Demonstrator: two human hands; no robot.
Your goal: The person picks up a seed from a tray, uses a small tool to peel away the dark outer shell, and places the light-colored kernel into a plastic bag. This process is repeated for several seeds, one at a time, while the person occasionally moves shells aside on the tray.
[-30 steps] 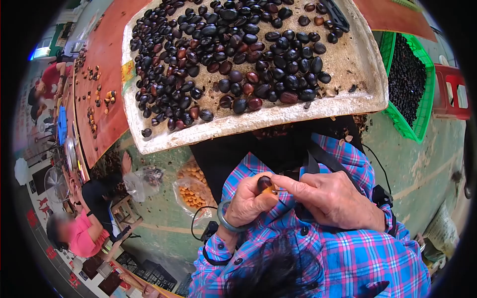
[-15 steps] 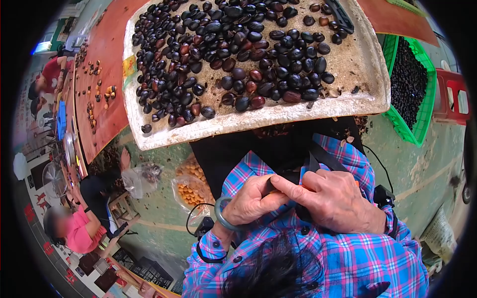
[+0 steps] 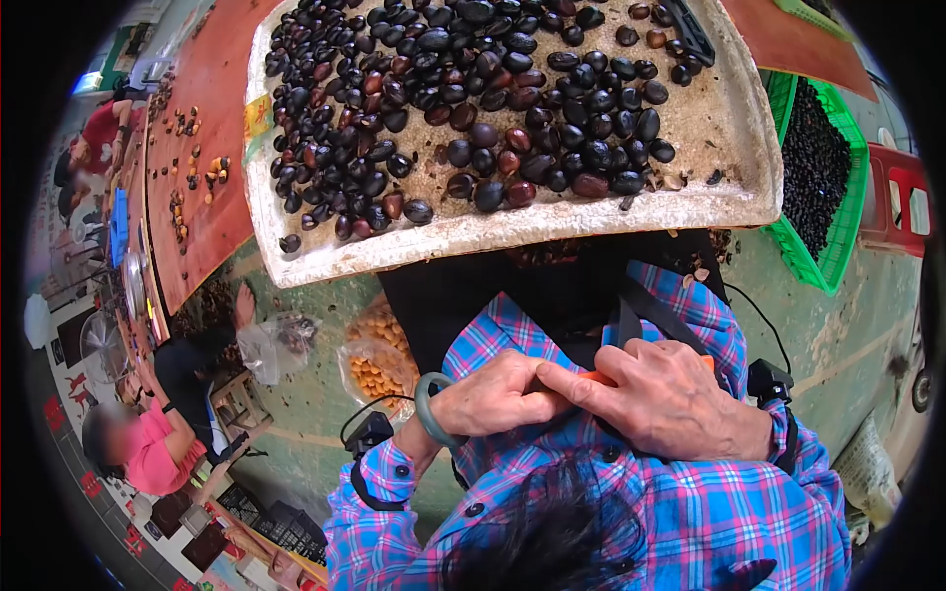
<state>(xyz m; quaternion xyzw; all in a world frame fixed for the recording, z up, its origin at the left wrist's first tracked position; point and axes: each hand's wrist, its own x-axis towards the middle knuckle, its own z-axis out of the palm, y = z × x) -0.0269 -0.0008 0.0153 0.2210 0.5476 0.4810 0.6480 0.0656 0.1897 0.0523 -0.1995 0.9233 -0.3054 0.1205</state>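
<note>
My left hand (image 3: 498, 394), with a bangle (image 3: 426, 409) at its wrist, is closed in front of the checked shirt. Its fingertips meet those of my right hand (image 3: 670, 399), and whatever lies between them is hidden. My right fingers wrap around an orange-handled tool (image 3: 597, 377); its working end cannot be seen. Just beyond both hands is a whitish, worn tray (image 3: 512, 239) holding many glossy dark brown and black nuts (image 3: 488, 197). A dark cloth (image 3: 434, 305) hangs below the tray's near edge.
At the right stands a green basket (image 3: 823, 271) of small dark pieces, beside a red stool (image 3: 892, 197). Plastic bags of yellow-orange kernels (image 3: 372, 377) lie on the floor. Left, a reddish table (image 3: 202, 236) bears scattered nuts; a person in pink (image 3: 163, 453) sits nearby.
My left hand has turned, its fingers now curled over, and a dark piece seen at its fingertips is hidden. My left forearm has swung outward. More orange handle shows in my right hand.
</note>
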